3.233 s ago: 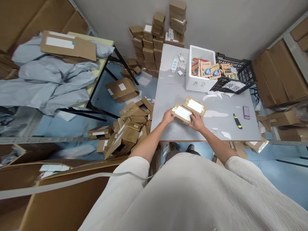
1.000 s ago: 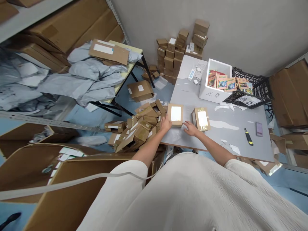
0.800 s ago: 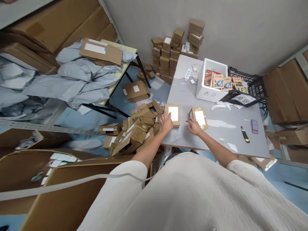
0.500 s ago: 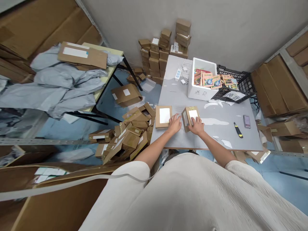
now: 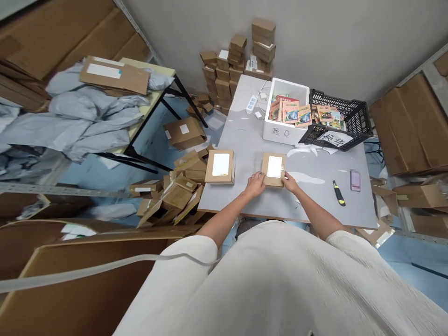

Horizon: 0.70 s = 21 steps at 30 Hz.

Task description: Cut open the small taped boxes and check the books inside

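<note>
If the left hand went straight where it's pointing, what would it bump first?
The left hand would most likely push against the small cardboard box right in front of it. They seem to be touching, though exact contact is hard to see.

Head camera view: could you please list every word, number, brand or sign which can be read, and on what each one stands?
"换货": handwritten on the paper sign of the black crate.
"货": handwritten on the white foam box; the character before it is unclear.
Too small or blurred to read: the print on the books, left cardboard box, right cardboard box and phone.
I can read no brand or number.
</note>
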Motion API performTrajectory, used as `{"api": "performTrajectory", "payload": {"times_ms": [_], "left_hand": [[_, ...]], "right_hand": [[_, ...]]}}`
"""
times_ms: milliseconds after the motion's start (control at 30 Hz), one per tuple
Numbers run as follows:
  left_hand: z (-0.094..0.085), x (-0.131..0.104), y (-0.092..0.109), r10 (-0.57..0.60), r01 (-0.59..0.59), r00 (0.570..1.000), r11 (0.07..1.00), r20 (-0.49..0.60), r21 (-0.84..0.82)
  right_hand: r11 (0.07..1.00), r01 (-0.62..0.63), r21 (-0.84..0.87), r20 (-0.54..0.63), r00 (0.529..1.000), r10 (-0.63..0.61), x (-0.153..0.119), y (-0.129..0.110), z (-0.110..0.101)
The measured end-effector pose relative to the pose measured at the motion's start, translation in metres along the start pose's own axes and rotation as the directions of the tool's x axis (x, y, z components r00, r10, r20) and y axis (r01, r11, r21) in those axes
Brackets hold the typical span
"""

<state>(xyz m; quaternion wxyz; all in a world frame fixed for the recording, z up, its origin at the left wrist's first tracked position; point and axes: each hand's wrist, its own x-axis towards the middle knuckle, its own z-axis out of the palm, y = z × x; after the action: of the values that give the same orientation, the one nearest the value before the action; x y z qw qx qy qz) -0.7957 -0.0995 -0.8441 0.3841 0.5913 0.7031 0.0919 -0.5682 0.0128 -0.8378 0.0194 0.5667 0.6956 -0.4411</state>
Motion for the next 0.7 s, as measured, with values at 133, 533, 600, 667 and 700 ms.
{"api": "performTrajectory", "payload": {"times_ms": [133,533,600,667,700], "left_hand": [[0.006,-0.007,0.005,-0.035,0.036,0.999,0.999,-0.023,0.017],[0.006,-0.004,-0.02,0.005,-0.008,0.999,0.998,-0.033,-0.068],[0.008,0.005,-0.016,0.049,-0.05,0.999,0.995,-0.008,-0.084],[0.011,0.014,-0.008,0.104,-0.102,0.994,0.99,0.017,-0.1],[0.013,0.019,-0.003,0.133,-0.129,0.991,0.986,0.028,-0.108]], "right_hand": [[0.987,-0.084,0.136,0.108,0.992,0.069,0.004,0.003,0.002],[0.937,-0.148,0.315,0.095,0.988,0.123,-0.005,-0.008,0.028],[0.928,-0.162,0.337,0.053,0.987,0.153,-0.013,0.0,0.024],[0.921,-0.17,0.352,0.006,0.984,0.18,-0.021,0.011,0.016],[0.919,-0.174,0.354,-0.016,0.981,0.192,-0.026,0.017,0.012]]}}
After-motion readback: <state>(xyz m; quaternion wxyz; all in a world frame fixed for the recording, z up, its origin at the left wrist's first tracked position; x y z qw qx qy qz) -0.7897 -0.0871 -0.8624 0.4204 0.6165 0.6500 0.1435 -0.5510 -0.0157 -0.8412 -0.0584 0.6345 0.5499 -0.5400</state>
